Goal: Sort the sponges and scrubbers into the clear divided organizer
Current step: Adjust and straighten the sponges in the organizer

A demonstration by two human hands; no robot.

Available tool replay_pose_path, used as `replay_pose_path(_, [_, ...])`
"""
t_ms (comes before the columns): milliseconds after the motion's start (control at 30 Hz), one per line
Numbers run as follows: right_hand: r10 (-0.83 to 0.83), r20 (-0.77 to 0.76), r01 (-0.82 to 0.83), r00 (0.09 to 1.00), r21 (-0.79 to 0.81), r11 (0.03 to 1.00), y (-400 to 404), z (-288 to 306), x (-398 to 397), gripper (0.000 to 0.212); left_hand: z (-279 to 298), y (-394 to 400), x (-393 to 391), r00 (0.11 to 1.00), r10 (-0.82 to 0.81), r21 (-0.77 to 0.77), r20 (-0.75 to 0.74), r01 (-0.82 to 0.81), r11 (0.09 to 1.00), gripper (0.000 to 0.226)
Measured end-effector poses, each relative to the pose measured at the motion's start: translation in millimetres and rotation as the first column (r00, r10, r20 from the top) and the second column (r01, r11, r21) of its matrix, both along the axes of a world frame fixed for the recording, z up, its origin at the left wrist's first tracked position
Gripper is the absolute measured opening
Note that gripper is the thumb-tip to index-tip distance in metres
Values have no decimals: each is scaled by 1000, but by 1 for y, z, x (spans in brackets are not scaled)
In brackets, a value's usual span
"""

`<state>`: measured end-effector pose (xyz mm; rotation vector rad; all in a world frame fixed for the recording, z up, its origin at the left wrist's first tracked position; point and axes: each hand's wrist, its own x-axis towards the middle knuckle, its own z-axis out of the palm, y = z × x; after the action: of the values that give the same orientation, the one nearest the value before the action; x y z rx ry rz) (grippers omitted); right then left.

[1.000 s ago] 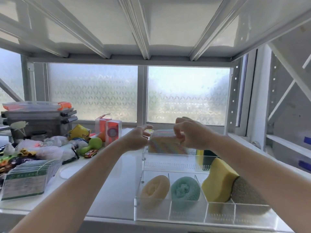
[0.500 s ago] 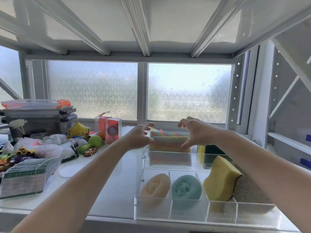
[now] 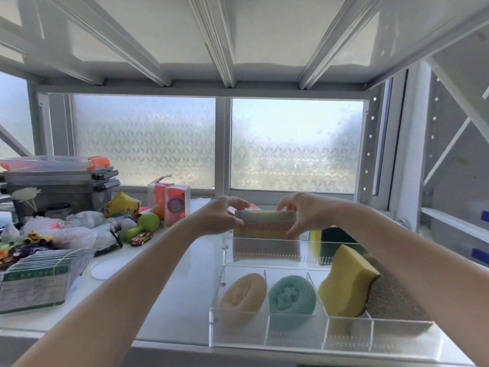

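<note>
A rainbow-striped mesh sponge stands on edge in the far left compartment of the clear divided organizer. My left hand pinches its left end and my right hand pinches its right end. In the near row sit a cream round scrubber, a teal round scrubber, a yellow curved sponge standing upright, and a speckled brown scrubber pad under my right forearm. A yellow and dark green sponge stands in the far right compartment.
Left of the organizer lies clutter on the white shelf: a green dumbbell toy, toy cars, plastic bags, an orange box, a wire basket of packets and stacked grey bins. A frosted window stands behind; a shelf hangs overhead.
My hands let go of the rainbow sponge as it dropped into the far compartment, then closed on its two ends again.
</note>
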<state>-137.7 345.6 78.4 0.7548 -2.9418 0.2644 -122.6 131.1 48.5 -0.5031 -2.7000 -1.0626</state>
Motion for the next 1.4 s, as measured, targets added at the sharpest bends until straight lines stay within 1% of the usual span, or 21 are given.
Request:
replay_pose_path(133, [16,18,-16,1000,-26,1000,-1,1,1,66,1,-3,1,1000,4,-22,-20,-5,1000,48])
replay_pose_path(233, [31,-46,-34,998,-82,996,-5,0,1,52,-1,-5,-2,992,55,-43,-116,-61,997,46])
replay_pose_path(300, [28,-64,-34,998,-82,996,-8,-2,0,47,-4,-4,-3,984,86,-69,-155,-98,993,44])
replay_pose_path(433, [-12,-19,12,1000,-9,1000,-10,-3,-2,47,-6,-2,-4,988,99,-113,-122,-113,987,45])
replay_pose_path(533, [-28,31,25,999,65,998,-10,-1,-2,50,-5,-1,-4,992,94,-99,-85,-102,990,44])
replay_pose_path(633, [-30,46,24,998,124,992,-10,-2,-1,49,-6,0,-3,993,91,-100,-76,-98,990,42])
replay_pose_path(900, [-20,41,14,999,149,989,-15,-4,-2,44,-8,-3,-4,986,113,-167,-125,-133,977,41])
replay_pose_path(1000, [-35,37,29,999,151,988,-14,-3,-5,51,-8,-3,-5,986,121,-177,-111,-140,974,42])
replay_pose_path(1067, [-46,28,42,999,131,990,-11,0,-5,68,-6,-4,-4,985,130,-174,-118,-149,973,43])
replay_pose_path(1133, [-47,7,46,999,107,993,-6,6,-2,88,-3,-5,-2,977,141,-149,-161,-166,975,43])
replay_pose_path(1167, [-44,-4,44,999,93,995,-3,9,0,92,-1,-4,0,972,144,-131,-187,-170,977,43])
replay_pose_path(1267, [-43,-33,45,999,42,998,12,22,7,92,7,6,8,965,120,-104,-235,-148,984,43])
replay_pose_path(1400, [-86,-42,85,995,-26,996,46,37,17,87,16,37,19,964,32,-139,-265,-71,988,44])
